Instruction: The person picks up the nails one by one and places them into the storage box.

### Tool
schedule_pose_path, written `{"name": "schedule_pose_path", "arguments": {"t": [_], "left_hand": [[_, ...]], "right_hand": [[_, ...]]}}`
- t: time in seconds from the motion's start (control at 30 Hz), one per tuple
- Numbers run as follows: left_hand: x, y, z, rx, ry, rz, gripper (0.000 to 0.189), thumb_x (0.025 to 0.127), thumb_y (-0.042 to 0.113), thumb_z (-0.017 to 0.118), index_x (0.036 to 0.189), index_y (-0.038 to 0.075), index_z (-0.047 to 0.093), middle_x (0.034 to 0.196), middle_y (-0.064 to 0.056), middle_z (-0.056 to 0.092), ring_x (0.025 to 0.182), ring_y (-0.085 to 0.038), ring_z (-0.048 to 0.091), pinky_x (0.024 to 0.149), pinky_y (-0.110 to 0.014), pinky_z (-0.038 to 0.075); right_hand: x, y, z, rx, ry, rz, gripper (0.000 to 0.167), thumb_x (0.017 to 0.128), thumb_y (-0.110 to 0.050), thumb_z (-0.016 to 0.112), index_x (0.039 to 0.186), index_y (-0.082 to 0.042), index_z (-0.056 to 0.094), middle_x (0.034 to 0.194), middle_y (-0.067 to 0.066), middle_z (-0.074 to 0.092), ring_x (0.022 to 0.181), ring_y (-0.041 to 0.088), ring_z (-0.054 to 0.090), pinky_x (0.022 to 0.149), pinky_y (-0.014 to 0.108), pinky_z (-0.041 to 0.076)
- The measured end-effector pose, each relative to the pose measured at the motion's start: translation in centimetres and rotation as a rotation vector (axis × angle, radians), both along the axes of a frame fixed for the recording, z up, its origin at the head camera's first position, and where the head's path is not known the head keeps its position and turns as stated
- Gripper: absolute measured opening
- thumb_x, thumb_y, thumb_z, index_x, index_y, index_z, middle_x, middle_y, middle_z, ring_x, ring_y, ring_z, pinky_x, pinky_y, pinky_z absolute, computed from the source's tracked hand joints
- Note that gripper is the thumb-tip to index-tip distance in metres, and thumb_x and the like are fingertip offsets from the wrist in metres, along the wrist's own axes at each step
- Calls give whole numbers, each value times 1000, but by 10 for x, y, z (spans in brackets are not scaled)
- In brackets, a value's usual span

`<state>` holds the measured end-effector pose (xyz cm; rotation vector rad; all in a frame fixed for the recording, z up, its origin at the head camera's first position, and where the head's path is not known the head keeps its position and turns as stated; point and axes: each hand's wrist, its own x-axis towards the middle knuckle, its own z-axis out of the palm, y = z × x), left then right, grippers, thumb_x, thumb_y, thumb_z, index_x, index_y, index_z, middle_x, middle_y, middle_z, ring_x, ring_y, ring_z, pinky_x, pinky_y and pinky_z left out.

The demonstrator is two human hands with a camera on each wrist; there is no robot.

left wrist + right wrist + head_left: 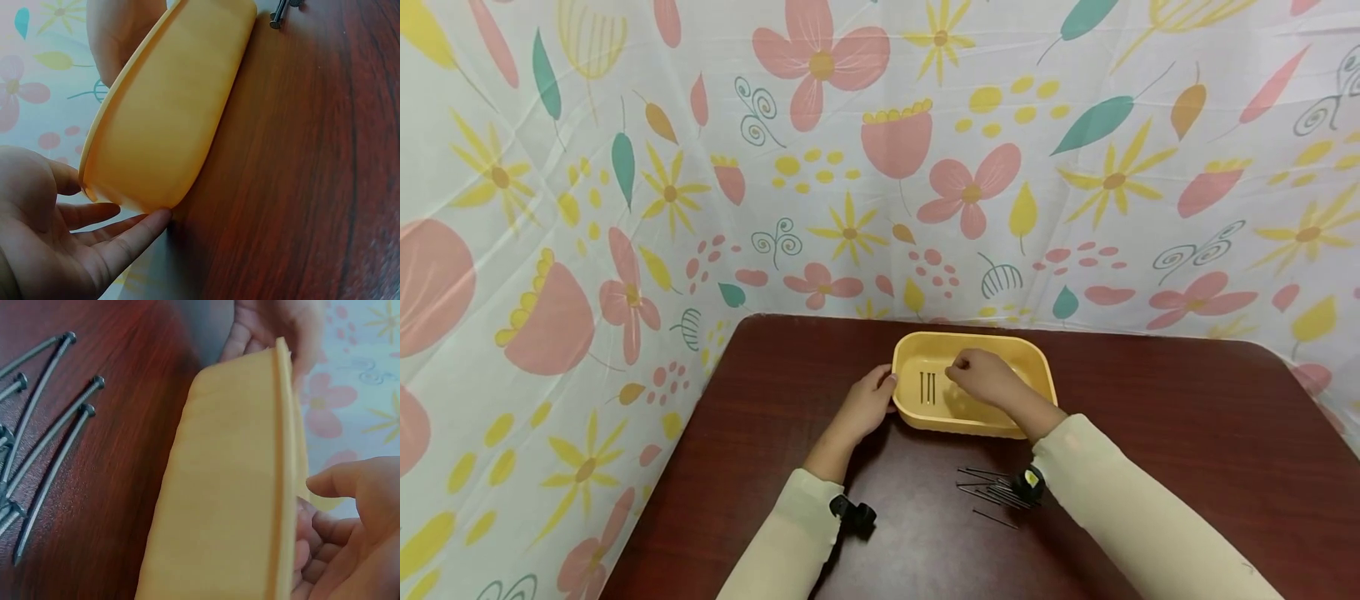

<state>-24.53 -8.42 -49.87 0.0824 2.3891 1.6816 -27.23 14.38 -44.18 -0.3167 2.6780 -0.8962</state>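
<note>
A yellow rectangular plastic box (pixel 973 425) stands on the table, with three nails (pixel 928 388) side by side at its left inside. At the box's left end, my left hand (pixel 868 404) touches the outer wall with mostly straight fingers (pixel 131 240), its thumb by the rim. Over the box's inside, right of those nails, is my right hand (pixel 988 379), its fingers bent. In the right wrist view the rim hides part of those fingers (pixel 325 550); I cannot tell if they pinch a nail.
Before the box, near my right wrist, lies a loose pile of nails (pixel 988 487), with one nail (pixel 995 518) apart in front. Black wrist cameras sit on both sleeves. A flowered cloth (pixel 850 167) hangs behind the dark red-brown table (pixel 790 375).
</note>
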Motion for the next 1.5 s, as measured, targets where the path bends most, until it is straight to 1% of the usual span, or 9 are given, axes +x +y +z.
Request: {"name": "schedule_pose_path", "arguments": {"t": [0.1, 0.17, 0.33, 0.53, 0.73, 0.87, 1.03, 1.27, 1.5], "left_hand": [[-1, -1, -1, 1, -1, 0, 49, 110, 32, 40, 152, 7, 44, 139, -20, 60, 109, -28, 70, 86, -36, 63], [-1, -1, -2, -1, -1, 0, 49, 110, 33, 40, 152, 8, 45, 138, -19, 61, 111, -27, 69, 86, -35, 63], [-2, -2, -2, 0, -2, 0, 49, 110, 33, 40, 152, 8, 45, 139, -18, 60, 114, -28, 67, 87, -35, 63], [-1, -2, 0, 9, -8, -1, 49, 110, 33, 40, 153, 7, 43, 141, -20, 58, 111, -28, 69, 87, -36, 63], [1, -2, -1, 0, -7, -7, 50, 110, 33, 40, 153, 8, 42, 144, -20, 57, 111, -29, 69, 87, -37, 63], [1, -2, -2, 1, -9, -9, 50, 110, 34, 40, 153, 9, 42, 143, -19, 57, 112, -29, 68, 87, -37, 62], [2, -1, -2, -2, -12, -2, 50, 110, 34, 40, 153, 9, 43, 142, -18, 58, 112, -27, 68, 88, -36, 62], [1, 0, 0, -8, -10, -2, 50, 111, 33, 39, 153, 8, 43, 142, -18, 58, 113, -28, 68, 88, -36, 62], [0, 0, 0, -4, -11, 1, 50, 110, 34, 40, 153, 9, 43, 144, -18, 57, 111, -26, 68, 88, -36, 62]], "right_hand": [[6, 1, 5, -21, 32, 28, 28, 104, -31, 54, 101, -6, 68, 89, 4, 65, 72, 17, 53, 66, 30, 44], [12, 1, 8, -44, 47, 51, 28, 103, -31, 56, 105, -7, 70, 95, 4, 68, 77, 17, 56, 68, 30, 46], [27, 1, 12, -98, 77, 92, 18, 101, -28, 61, 99, -13, 70, 91, 1, 67, 79, 15, 57, 70, 30, 48], [49, 2, 16, -108, 123, 147, 10, 97, -23, 66, 94, -14, 72, 82, -4, 67, 75, 10, 57, 67, 26, 49], [74, 3, 17, -104, 187, 270, 5, 95, -18, 69, 92, -15, 71, 79, -11, 66, 72, 1, 57, 65, 20, 49], [89, 4, 18, -72, 193, 339, 2, 94, -18, 71, 94, -16, 71, 82, -12, 67, 74, -1, 58, 65, 20, 50], [100, 8, 11, 14, 184, 388, 7, 92, -15, 74, 98, -15, 72, 87, -11, 66, 79, 2, 61, 66, 22, 52], [110, 18, -7, 96, 247, 434, 15, 86, -18, 80, 88, -20, 65, 77, -13, 56, 69, -2, 48, 59, 19, 42], [125, 24, -19, 146, 247, 460, 24, 81, -24, 85, 85, -22, 61, 81, -12, 51, 68, -3, 43, 59, 19, 42]]}}
